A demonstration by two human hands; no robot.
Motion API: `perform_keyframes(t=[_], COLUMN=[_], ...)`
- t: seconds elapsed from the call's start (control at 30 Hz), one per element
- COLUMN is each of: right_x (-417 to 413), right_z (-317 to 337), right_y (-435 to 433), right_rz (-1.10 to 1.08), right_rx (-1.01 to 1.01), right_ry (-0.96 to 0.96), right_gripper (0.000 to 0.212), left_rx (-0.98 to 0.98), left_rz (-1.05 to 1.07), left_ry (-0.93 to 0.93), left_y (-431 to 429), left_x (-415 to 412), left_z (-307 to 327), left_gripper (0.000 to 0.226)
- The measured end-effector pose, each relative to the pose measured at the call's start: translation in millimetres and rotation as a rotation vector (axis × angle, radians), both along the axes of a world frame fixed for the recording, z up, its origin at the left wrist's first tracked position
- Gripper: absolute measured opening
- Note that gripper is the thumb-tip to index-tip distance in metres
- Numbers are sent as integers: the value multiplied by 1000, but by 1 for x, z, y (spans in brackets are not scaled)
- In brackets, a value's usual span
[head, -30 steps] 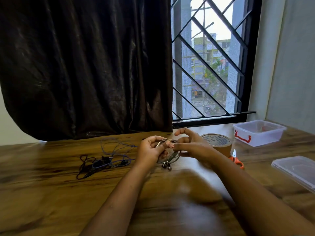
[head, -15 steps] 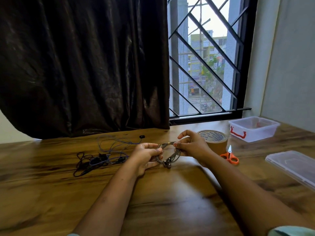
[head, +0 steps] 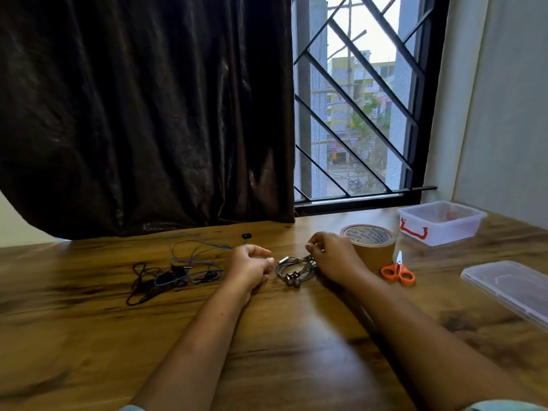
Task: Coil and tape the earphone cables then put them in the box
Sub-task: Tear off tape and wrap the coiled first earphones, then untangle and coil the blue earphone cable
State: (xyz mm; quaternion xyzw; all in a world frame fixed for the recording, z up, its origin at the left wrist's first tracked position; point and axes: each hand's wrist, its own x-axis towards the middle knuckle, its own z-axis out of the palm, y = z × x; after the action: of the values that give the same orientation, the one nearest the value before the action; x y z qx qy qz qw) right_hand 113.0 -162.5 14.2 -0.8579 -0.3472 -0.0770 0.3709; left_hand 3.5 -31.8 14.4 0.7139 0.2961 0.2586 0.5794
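A grey earphone cable wound into a small coil [head: 292, 269] lies on the wooden table [head: 267, 351], its earbuds at the near side. My right hand [head: 332, 256] rests on the coil's right side and pinches it there. Just left of the coil, my left hand [head: 250, 264] is curled with a small gap to the cable and nothing in it. A brown tape roll [head: 369, 241] stands right behind my right hand. The clear plastic box [head: 441, 222] with red clasps sits open at the back right.
Loose blue and black earphone cables [head: 175, 271] lie tangled to the left of my left hand. Orange scissors [head: 397, 271] lie right of the tape. The box's clear lid [head: 510, 287] rests at the right edge. A dark curtain and barred window stand behind.
Both hands came down with the coil from the air to the table. My left hand has let go of it while my right hand stays on it.
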Motion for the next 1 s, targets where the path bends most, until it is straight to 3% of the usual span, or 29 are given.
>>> perform_keyframes(t=[0.27, 0.57, 0.7, 1.0], right_x=[-12, -47, -57, -73], right_z=[-7, -20, -21, -29], right_y=[-3, -44, -98, -204], right_rz=[73, -83, -249, -570], right_rx=[-121, 5, 49, 107], right_ry=[-13, 20, 47, 43], right_gripper=[24, 23, 23, 24], left_rx=[261, 495, 428, 651], left_rz=[34, 37, -113, -378], left_ry=[69, 52, -18, -181], left_y=[-6, -22, -61, -151], left_x=[4, 5, -3, -31], left_z=[-1, 1, -4, -9], left_gripper=[10, 25, 15, 13])
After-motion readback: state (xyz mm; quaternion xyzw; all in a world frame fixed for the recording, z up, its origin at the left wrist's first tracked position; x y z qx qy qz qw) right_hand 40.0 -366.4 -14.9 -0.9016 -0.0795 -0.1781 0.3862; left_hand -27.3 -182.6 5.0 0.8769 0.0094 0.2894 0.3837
